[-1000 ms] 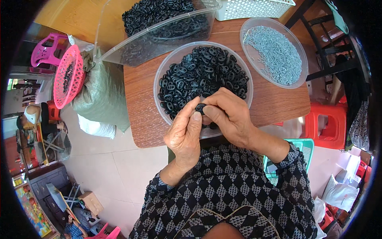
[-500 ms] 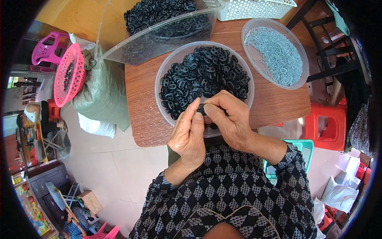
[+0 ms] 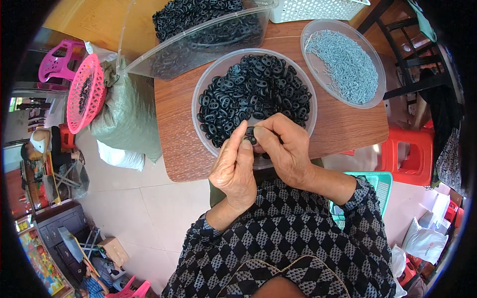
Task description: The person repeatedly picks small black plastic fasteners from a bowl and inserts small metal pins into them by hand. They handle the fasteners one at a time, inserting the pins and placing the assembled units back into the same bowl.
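Over the near side of a round clear tub [image 3: 195,107], both my hands meet at one small black two-hole cord lock [image 3: 250,132]. My left hand [image 3: 232,171] grips it between thumb and forefinger, the fingers pointing away from me. From the right, my right hand [image 3: 288,151] pinches the same piece with thumb and bent forefinger; its other fingers are curled under. Many like black pieces [image 3: 238,92] fill the tub below. Part of the held piece is hidden by my fingertips.
Small metal springs [image 3: 345,64] lie in a shallow clear dish at the right. A large clear bin [image 3: 198,42] of black pieces and a white perforated basket [image 3: 318,10] stand at the back. A pink basket [image 3: 85,94] rests beside a sack [image 3: 130,119]; red stool [image 3: 410,154] at right.
The black piece has turned between my fingertips, so more of its holed face shows. My hands have barely moved; the whole view has shifted slightly.
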The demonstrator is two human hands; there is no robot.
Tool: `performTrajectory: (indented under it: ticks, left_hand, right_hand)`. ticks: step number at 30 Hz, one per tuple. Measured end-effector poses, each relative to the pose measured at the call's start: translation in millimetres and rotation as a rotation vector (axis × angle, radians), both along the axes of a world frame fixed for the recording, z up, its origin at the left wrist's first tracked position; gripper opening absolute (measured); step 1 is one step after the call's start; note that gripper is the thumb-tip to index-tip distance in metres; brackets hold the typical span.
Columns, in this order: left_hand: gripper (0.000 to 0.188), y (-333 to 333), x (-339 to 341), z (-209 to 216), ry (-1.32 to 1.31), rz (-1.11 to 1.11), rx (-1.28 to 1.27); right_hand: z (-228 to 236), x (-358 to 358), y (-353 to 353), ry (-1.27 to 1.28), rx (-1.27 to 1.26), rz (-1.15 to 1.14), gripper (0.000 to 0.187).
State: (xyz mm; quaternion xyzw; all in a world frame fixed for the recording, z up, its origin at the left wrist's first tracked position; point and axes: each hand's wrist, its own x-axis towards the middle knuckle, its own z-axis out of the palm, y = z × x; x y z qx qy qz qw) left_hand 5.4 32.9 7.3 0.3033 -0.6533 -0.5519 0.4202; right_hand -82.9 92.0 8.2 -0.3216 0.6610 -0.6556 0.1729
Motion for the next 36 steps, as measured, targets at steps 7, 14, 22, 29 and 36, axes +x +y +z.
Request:
performTrajectory:
  ticks: [7, 14, 22, 29, 36]
  left_hand:
    - [0.027, 0.9, -2.1, 1.4, -0.039, 0.0, -0.001]
    - [0.024, -0.4, -2.1, 7.0, -0.076, -0.032, 0.047]
    - [0.026, -8.3, -3.0, 11.7, 0.109, -0.127, 0.403]
    - [0.026, -15.2, 0.8, 12.2, 0.016, -0.215, 0.368]
    - [0.03, -23.7, 4.6, 14.7, 0.069, -0.338, 0.43]
  right_hand:
    - [4.9, -5.6, 2.1, 0.196, 0.05, 0.013, 0.005]
    - [4.4, -16.9, 1.6, 0.52, 0.025, 0.085, 0.006]
    - [-1.5, -23.7, 5.5, 0.692, 0.064, 0.178, 0.025]
    - [-0.4, -27.2, 4.4, 0.76, 0.04, 0.138, 0.026]
    - [-0.7, -27.2, 5.2, 0.721, 0.014, 0.128, 0.024]
